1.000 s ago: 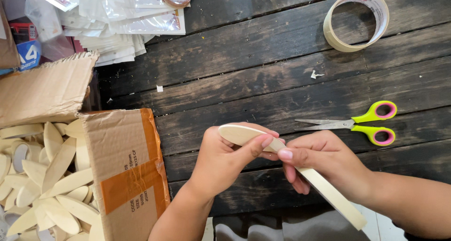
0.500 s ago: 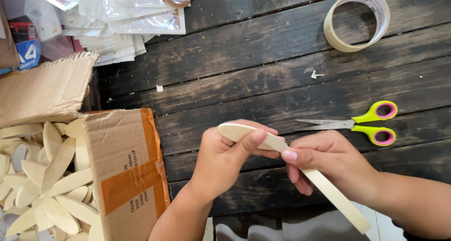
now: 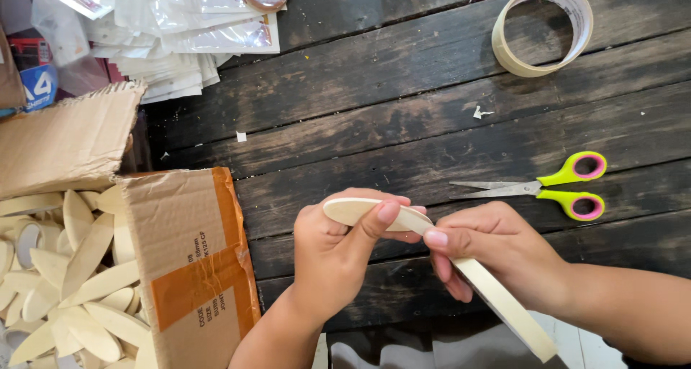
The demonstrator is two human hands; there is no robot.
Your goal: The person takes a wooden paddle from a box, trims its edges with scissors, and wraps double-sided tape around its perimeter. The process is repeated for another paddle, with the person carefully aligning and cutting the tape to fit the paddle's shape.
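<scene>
At the near left of the dark plank table [image 3: 403,117], an open brown cardboard box [image 3: 188,261] with an orange tape band and a printed side holds a heap of pale, flat, leaf-shaped wooden pieces [image 3: 65,283]. At the far left lies a stack of clear plastic packets [image 3: 191,31] beside a red-and-blue package [image 3: 32,78]. A cream roll of tape [image 3: 543,27] rests at the far right; scissors [image 3: 540,189] with lime-and-pink handles lie at the right, well apart from the hands. Near centre, the left hand [image 3: 335,257] is closed around the rounded far end of a long, smooth, pale wooden strip [image 3: 439,257], thumb pressed on its top face. The right hand [image 3: 497,257] pinches the strip's middle, fingers together, while the near end slants toward the right. Compared with half a second ago, the strip and both hands sit almost unchanged.
</scene>
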